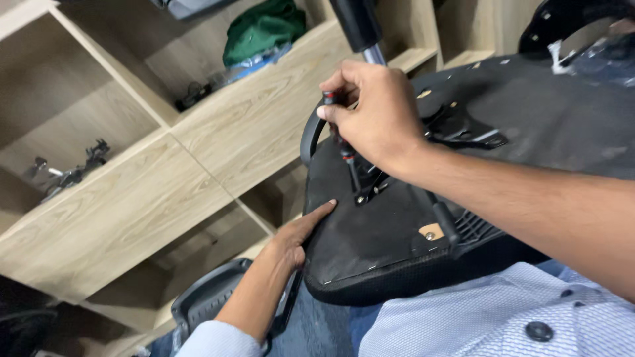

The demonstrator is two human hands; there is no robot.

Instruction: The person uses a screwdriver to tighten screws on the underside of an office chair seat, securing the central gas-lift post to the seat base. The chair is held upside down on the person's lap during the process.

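The right hand (374,109) is closing its fingers around a red-and-black screwdriver (340,142), its tip standing on a screw in the upturned underside of a black chair seat (370,244). The left hand (301,231) is lying open, fingers pressing flat on the seat's near left edge. Wooden shelves (126,205) are standing to the left.

An upturned office chair seat (383,244) fills the centre. The right hand (377,112) grips a red-and-black screwdriver (344,149) on its underside; the left hand (301,231) presses the seat's edge at seven o'clock. Wooden shelves (132,198) stand at nine o'clock.
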